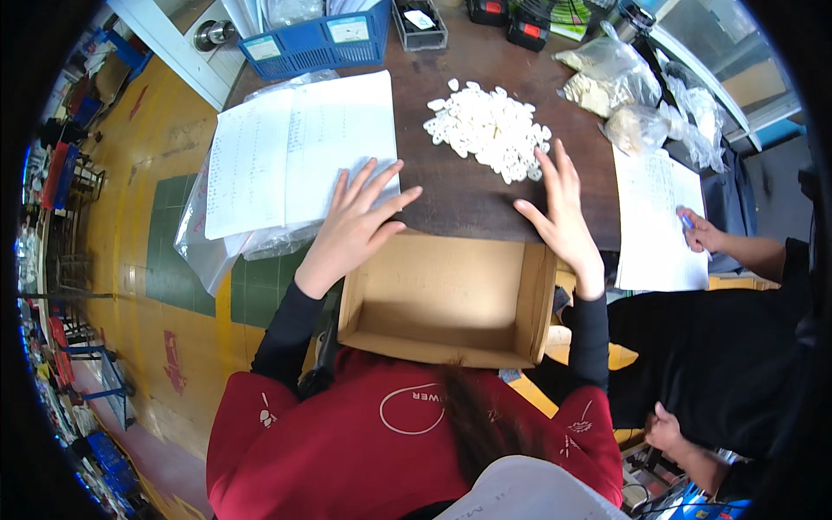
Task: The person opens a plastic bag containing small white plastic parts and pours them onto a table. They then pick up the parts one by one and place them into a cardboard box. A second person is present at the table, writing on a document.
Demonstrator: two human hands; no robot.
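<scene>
Ahead of you lay a loose pile of small white pieces [490, 130], seemingly flat; an open-topped brown box [438, 345] sat upright nearest you, a written-on notebook [299, 147] spread open at left.

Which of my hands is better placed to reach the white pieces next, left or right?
Probably your right hand: its fingers are right by the pile of white pieces. Your left hand is farther off, spread over the edge of the written sheets.
</scene>
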